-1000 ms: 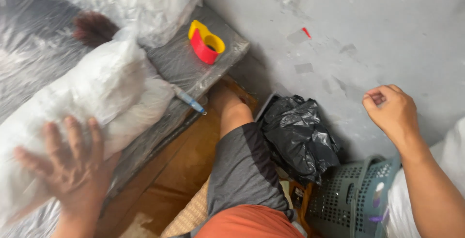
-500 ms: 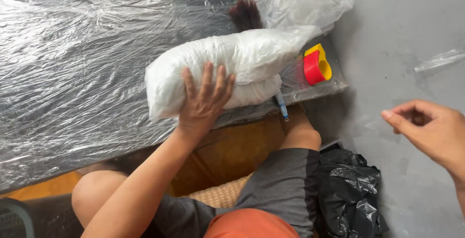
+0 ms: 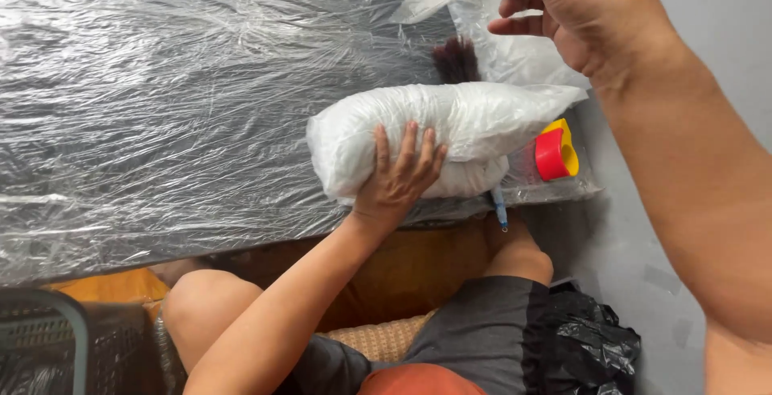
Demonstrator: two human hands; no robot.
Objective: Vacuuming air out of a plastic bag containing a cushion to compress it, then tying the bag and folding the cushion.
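While left hand (image 3: 398, 178) presses white bag (image 3: 438, 133) near table edge (image 3: 241, 242) | right hand (image 3: 575, 9) clenched, raised

A stuffed white plastic bag (image 3: 450, 133) is laid on its side on the film-covered table. A crumpled black plastic bag (image 3: 591, 347) is seen on the floor, lower right.

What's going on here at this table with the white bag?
A person sits at a low table covered in clear plastic wrap. Their left hand presses flat on a stuffed white plastic bag lying on its side near the table's edge. Their right hand is raised above, pinching a strip of clear plastic. A red and yellow tape dispenser sits beside the bag, and a black bag lies on the floor.
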